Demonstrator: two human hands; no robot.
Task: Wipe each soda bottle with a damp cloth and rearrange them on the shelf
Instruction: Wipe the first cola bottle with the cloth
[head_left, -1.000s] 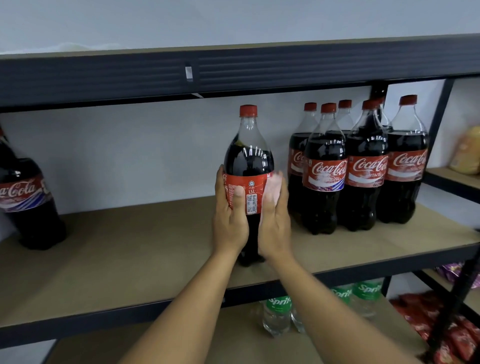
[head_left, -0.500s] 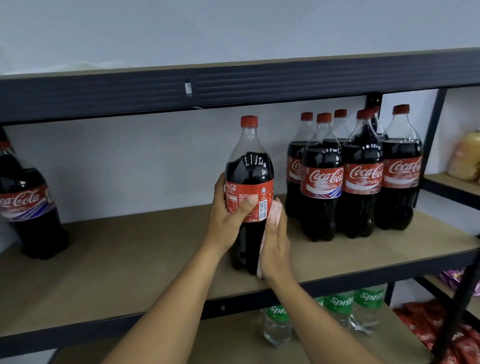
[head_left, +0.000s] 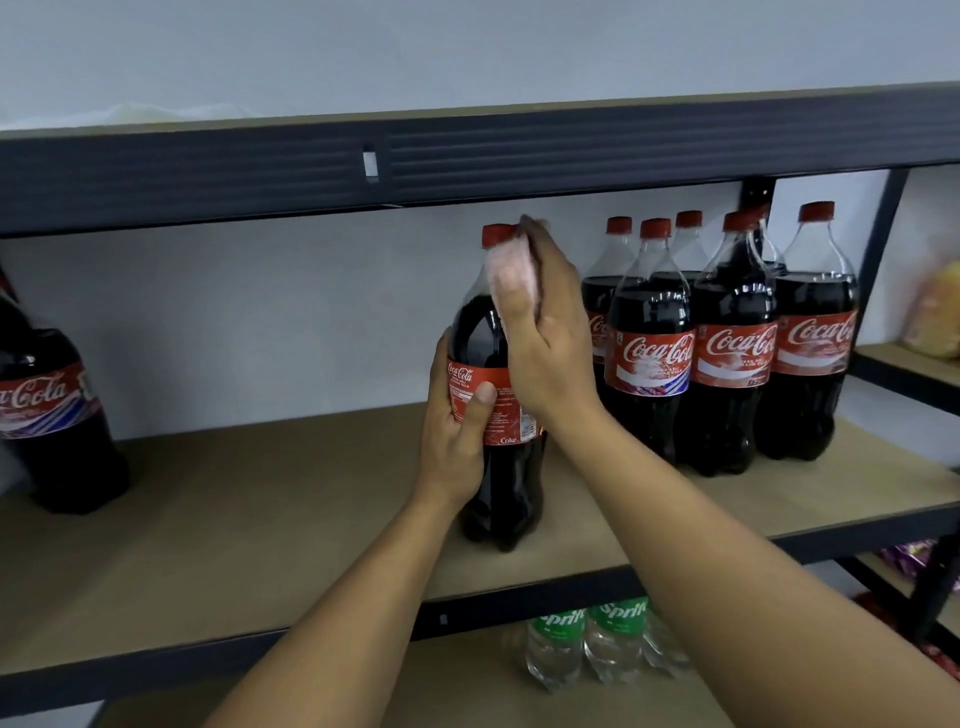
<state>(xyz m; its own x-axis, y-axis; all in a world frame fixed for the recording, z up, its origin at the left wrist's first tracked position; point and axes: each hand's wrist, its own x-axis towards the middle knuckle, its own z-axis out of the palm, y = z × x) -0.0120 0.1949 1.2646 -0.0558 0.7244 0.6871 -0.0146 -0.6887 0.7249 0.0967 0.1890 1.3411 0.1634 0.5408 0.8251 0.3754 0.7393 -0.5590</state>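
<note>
Standing upright at the left edge of the frame, a lone Coca-Cola bottle (head_left: 52, 415) sat on the brown shelf board (head_left: 260, 493), well apart from the others. Near the centre, the left hand (head_left: 457, 447) gripped the soda bottle (head_left: 504, 493) round its labelled middle, with the thumb curled across the red label and the fingers wrapped round the far side. That bottle stood upright on the board, near its front edge. Just to the right, the right hand (head_left: 550, 343) held a pink cloth (head_left: 511, 275) against the bottle's neck and shoulder, right below the red cap. Its fingers were closed together on the cloth. Further right, a cluster of Coca-Cola bottles (head_left: 727, 364) stood packed together toward the back of the same board. At the lower centre-right, Sprite bottles (head_left: 587, 644) showed on the shelf beneath. A yellowish packet (head_left: 935, 317) lay at the right edge on a neighbouring shelf, too blurred to identify.
</note>
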